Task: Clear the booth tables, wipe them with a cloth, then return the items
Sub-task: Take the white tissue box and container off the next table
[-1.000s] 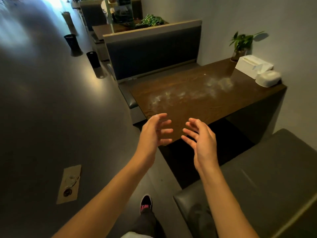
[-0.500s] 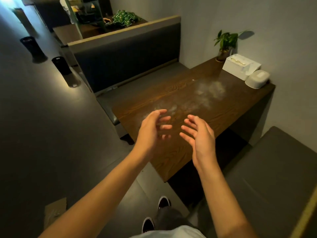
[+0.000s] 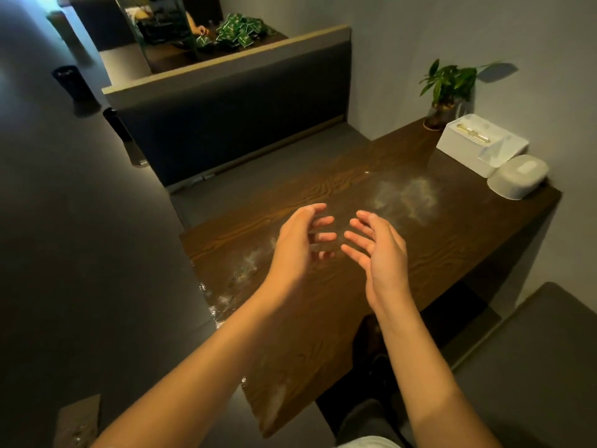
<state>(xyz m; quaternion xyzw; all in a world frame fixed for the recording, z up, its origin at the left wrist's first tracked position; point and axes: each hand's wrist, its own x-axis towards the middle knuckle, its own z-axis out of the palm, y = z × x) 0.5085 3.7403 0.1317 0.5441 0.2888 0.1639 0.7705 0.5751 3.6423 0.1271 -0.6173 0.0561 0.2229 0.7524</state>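
Table [image 3: 436,253] of dark wood grain fills the booth, smeared with pale dusty patches [image 3: 407,198] near its middle and along the aisle edge. Against the wall at its far end stand a potted plant [image 3: 447,88], a white box [image 3: 478,147] and, touching it, a white rounded container [image 3: 518,176]. Above the tabletop hover the left hand [image 3: 298,244] and right hand [image 3: 378,253], palms facing, fingers spread and loosely bent, holding nothing. Padded benches [image 3: 232,124] flank the table.

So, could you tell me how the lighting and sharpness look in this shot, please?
Head view: dim and warm; glare streaks the table; the plant throws a shadow on the wall; wide-angle lens bends the edges; both hands, left hand and right hand, reasonably sharp.
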